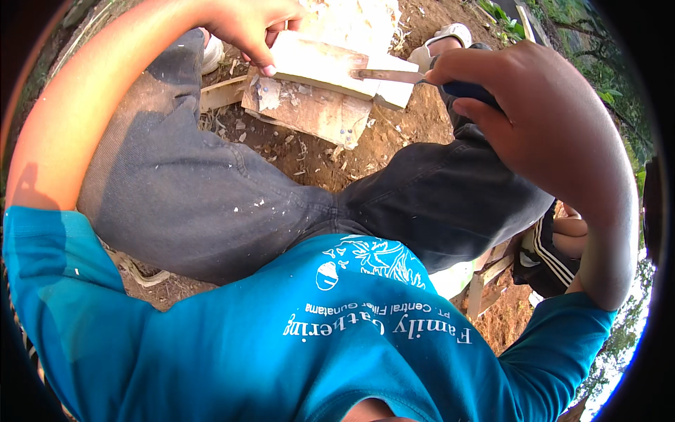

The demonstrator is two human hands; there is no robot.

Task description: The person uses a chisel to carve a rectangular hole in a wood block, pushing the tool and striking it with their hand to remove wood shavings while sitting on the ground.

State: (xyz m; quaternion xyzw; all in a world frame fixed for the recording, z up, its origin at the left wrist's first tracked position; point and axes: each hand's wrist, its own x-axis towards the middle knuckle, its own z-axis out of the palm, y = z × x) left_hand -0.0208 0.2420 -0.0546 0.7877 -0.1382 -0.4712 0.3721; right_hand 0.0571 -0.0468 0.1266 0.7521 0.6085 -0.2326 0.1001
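Observation:
A pale wooden block (320, 62) lies on a rough board (302, 109) near the top of the view, between my legs. My left hand (256, 27) grips the block at its left end, with the thumb on the near edge and the other fingers partly hidden. In my right hand (513, 91) is a chisel (390, 74), its dark blue handle wrapped by the fingers. The flat metal blade points left, and its tip touches the block's top face near the right end. Strong sunlight washes out the block's far part.
Wood shavings and chips (302, 151) litter the brown soil (415, 116) around the board. A wooden piece (223, 93) lies left of the board. My dark trousers (204, 183) flank the work. Another person's leg in striped shorts (552, 257) shows at the right, beside some wooden pieces (485, 285).

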